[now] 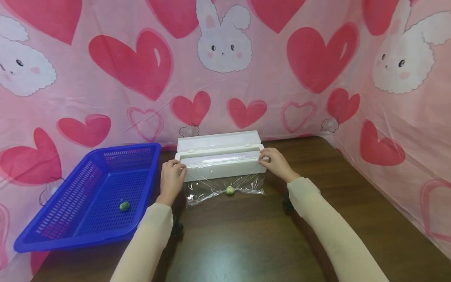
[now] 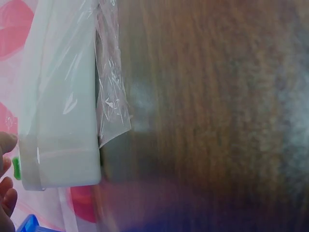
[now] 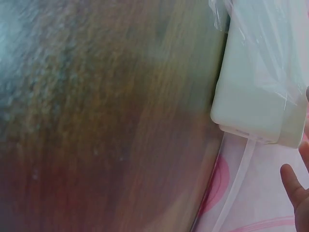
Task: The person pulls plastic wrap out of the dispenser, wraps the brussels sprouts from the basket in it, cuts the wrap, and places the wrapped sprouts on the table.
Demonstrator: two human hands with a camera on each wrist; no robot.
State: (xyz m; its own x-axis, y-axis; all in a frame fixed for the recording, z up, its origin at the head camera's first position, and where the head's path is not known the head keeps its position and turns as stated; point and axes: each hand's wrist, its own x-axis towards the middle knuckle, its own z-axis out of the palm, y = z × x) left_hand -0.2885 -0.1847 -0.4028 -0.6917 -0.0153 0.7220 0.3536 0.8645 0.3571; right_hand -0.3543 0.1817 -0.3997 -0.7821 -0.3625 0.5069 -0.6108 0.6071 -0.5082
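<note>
"Two hands are at the white box (image 1: pixel 225 171), is it so?"

"Yes. The left hand (image 1: pixel 172 178) is at its left end, the fingers bent; whether they pinch something, I cannot tell."

"And the right hand (image 1: pixel 279 164)?"

"At the right end. Its thumb and forefinger pinch the clear film (image 1: pixel 206 188)."

"Where does this film lie?"

"It comes over the near side of the box and down on the brown table (image 1: pixel 225 239). At its near edge, about the middle, sits one small green sprout (image 1: pixel 230 190)."

"What else?"

"A raised lid (image 1: pixel 219 141) on the far side; on the left a blue basket (image 1: pixel 154 160), with a second sprout (image 1: pixel 124 206) inside."
</note>
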